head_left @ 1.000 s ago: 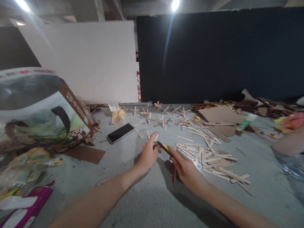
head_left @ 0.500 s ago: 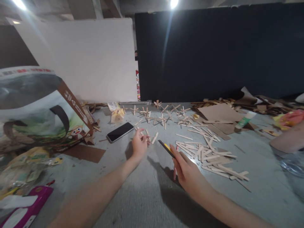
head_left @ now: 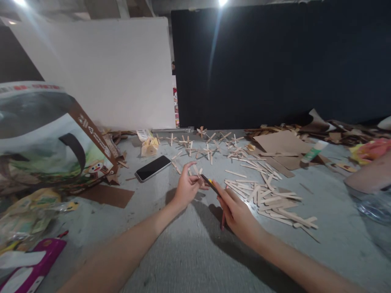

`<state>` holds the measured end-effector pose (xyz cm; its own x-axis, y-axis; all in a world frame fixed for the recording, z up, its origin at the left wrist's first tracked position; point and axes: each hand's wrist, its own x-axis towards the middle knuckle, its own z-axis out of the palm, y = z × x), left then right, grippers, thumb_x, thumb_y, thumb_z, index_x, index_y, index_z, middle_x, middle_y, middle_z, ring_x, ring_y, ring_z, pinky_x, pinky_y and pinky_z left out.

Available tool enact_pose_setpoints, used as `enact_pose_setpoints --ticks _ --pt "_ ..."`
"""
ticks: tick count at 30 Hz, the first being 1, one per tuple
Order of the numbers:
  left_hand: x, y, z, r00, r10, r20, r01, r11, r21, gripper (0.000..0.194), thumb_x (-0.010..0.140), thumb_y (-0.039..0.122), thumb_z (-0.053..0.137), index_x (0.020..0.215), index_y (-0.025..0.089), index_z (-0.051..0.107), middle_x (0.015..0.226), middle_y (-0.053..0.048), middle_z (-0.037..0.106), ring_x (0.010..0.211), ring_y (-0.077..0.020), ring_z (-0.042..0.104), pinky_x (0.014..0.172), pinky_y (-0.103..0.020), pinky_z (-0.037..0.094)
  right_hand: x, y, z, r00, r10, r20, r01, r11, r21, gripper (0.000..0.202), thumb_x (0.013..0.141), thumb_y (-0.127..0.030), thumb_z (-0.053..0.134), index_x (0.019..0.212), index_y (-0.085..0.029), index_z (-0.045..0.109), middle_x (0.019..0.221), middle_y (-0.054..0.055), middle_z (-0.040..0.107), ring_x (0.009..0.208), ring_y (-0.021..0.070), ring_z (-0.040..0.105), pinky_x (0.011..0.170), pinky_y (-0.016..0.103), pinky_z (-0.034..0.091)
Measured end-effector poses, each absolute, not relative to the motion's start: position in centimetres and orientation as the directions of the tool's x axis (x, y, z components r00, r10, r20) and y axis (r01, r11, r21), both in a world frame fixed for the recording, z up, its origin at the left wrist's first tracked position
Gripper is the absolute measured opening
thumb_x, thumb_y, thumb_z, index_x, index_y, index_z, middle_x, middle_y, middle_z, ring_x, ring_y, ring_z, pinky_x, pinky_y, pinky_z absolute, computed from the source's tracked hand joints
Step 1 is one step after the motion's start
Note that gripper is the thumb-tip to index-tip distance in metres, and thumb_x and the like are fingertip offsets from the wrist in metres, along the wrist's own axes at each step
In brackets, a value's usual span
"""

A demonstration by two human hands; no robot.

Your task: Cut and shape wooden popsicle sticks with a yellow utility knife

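My right hand (head_left: 233,205) is closed around a dark cutter knife (head_left: 210,182) with yellow on it; its tip points up and left at the fingers of my left hand. A thin red item (head_left: 223,219) shows beneath my right hand. My left hand (head_left: 188,185) has thumb and fingers bent toward the knife tip, and what they hold, if anything, is too small to tell. Just behind it lie a few short stick pieces (head_left: 176,167). To the right is a loose pile of wooden sticks (head_left: 271,199). Crossed stick shapes (head_left: 208,151) lie farther back.
A black phone (head_left: 153,168) lies left of my hands. Farther left are a large printed bag (head_left: 61,142), brown card (head_left: 106,196) and a purple item (head_left: 45,256). At right are cardboard sheets (head_left: 281,142), a glue stick (head_left: 314,153) and another person's arm (head_left: 368,175).
My left hand has moved right, away from the short stick pieces, to the knife tip. My right hand still holds the knife and has shifted slightly. The view has moved a little.
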<state>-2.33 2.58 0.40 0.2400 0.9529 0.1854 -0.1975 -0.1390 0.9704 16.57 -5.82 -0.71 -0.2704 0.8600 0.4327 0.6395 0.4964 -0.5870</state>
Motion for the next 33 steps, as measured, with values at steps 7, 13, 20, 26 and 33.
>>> enact_pose_setpoints --ticks 7,13,20,26,33 --pt "-2.02 2.17 0.57 0.247 0.949 0.197 -0.199 -0.149 0.969 0.071 0.079 0.028 0.078 0.139 0.025 0.039 0.073 0.007 0.072 0.072 -0.0170 0.078 0.074 -0.031 0.064 16.52 -5.79 -0.56 -0.294 0.854 0.430 0.637 0.510 -0.578 0.056 0.108 -0.020 0.034 0.164 -0.025 0.040 0.097 0.008 0.061 0.084 0.0221 0.066 0.083 0.037 0.062" --pt "-1.98 2.12 0.45 0.248 0.947 0.202 -0.198 -0.155 0.968 0.073 0.081 0.031 0.078 0.140 0.024 0.036 0.076 0.006 0.074 0.073 -0.0177 0.079 0.075 -0.031 0.065 16.55 -5.68 -0.69 -0.292 0.860 0.418 0.640 0.501 -0.583 0.055 0.109 -0.021 0.034 0.163 -0.024 0.042 0.098 0.008 0.061 0.089 0.0227 0.068 0.088 0.038 0.061" --pt "-1.96 1.96 0.59 0.243 0.949 0.201 -0.178 -0.160 0.971 0.075 0.083 0.037 0.079 0.142 0.026 0.035 0.073 0.008 0.072 0.070 -0.0171 0.078 0.074 -0.032 0.065 16.44 -5.85 -0.38 -0.286 0.874 0.392 0.605 0.482 -0.634 0.055 0.109 -0.022 0.033 0.163 -0.023 0.043 0.098 0.008 0.061 0.087 0.0221 0.069 0.083 0.036 0.063" --pt "-2.07 2.07 0.44 0.244 0.949 0.198 -0.174 -0.158 0.972 0.075 0.082 0.037 0.079 0.142 0.025 0.036 0.075 0.007 0.074 0.071 -0.0175 0.079 0.073 -0.032 0.065 16.39 -5.79 -0.40 -0.292 0.873 0.391 0.601 0.486 -0.634 0.055 0.109 -0.022 0.033 0.163 -0.025 0.043 0.099 0.009 0.062 0.083 0.0219 0.068 0.076 0.035 0.064" --pt "-2.02 2.26 0.11 0.235 0.952 0.195 -0.176 -0.156 0.972 0.073 0.081 0.041 0.083 0.136 0.024 0.037 0.078 0.004 0.076 0.071 -0.0192 0.079 0.073 -0.033 0.064 16.39 -5.85 -0.57 -0.273 0.884 0.380 0.614 0.464 -0.638 0.054 0.109 -0.021 0.033 0.162 -0.023 0.044 0.099 0.009 0.062 0.080 0.0208 0.068 0.076 0.033 0.063"
